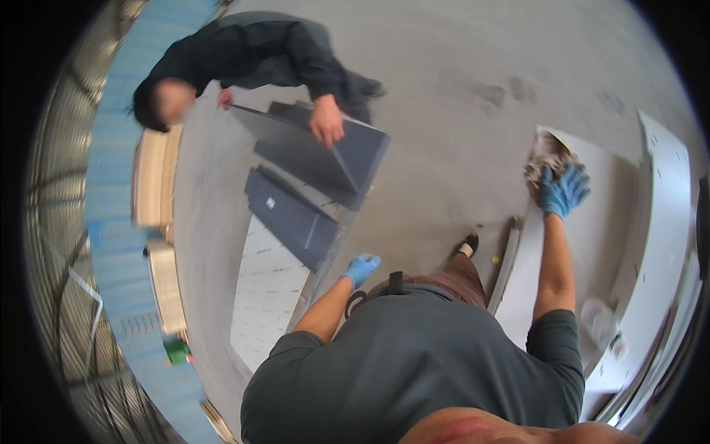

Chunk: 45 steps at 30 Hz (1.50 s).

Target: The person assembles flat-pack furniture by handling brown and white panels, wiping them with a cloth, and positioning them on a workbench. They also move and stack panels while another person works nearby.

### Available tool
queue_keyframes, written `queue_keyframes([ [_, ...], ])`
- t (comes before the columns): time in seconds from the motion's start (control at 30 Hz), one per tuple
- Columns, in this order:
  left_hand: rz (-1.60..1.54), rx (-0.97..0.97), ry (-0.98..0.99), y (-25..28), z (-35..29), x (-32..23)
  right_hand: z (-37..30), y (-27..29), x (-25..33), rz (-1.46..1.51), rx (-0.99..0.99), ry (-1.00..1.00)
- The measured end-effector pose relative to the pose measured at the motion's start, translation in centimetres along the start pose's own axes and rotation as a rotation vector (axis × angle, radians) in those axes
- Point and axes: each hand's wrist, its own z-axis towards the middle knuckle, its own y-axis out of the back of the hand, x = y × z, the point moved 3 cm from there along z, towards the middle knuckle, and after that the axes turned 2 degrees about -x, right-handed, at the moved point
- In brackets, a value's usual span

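While right hand [563, 192] touches cloth [548, 157], 1 white label [270, 202], seemingly unreadable.

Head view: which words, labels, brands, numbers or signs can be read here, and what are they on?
None can be read.
White board: rows of small dark marks, too small to read.
Dark panel: a small pale patch, too small to tell whether it is lettered.
White panel under the cloth: no lettering visible.

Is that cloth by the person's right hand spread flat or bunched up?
Bunched up: the cloth shows as a crumpled wad with uneven folds, at the blue-gloved right hand, near the pale panel's far end.
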Motion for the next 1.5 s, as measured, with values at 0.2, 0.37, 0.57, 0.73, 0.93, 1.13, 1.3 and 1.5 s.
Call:
queue_keyframes([
  [0.2,-0.121,-0.043,0.134,-0.9,-0.3,0.7,5.4,-2.6,2.3,-0.054,0.01,0.026],
  [0.37,-0.078,0.013,0.098,-1.5,2.6,0.7,6.4,-3.4,1.9,-0.133,0.059,0.05],
  [0.57,-0.053,0.014,0.032,0.7,8.1,-2.4,3.5,-2.0,0.7,-0.166,0.086,0.029],
  [0.73,-0.204,-0.096,-0.019,3.8,12.6,-7.9,1.7,2.0,0.6,-0.187,0.11,-0.042],
  [0.93,-0.295,-0.177,0.019,5.5,13.7,-6.7,2.7,5.4,1.6,-0.218,0.235,-0.006],
  [1.13,-0.609,-0.403,0.411,1.4,9.2,-0.1,7.5,1.3,12.5,0.019,0.229,0.492],
  [1.3,-1.069,-0.447,0.719,-6.8,0.0,1.8,9.6,-4.4,26.6,0.164,0.676,0.936],
  [1.5,-1.24,-0.345,0.896,-17.0,-5.9,-1.5,6.9,-6.2,37.8,0.025,1.029,1.25],
])
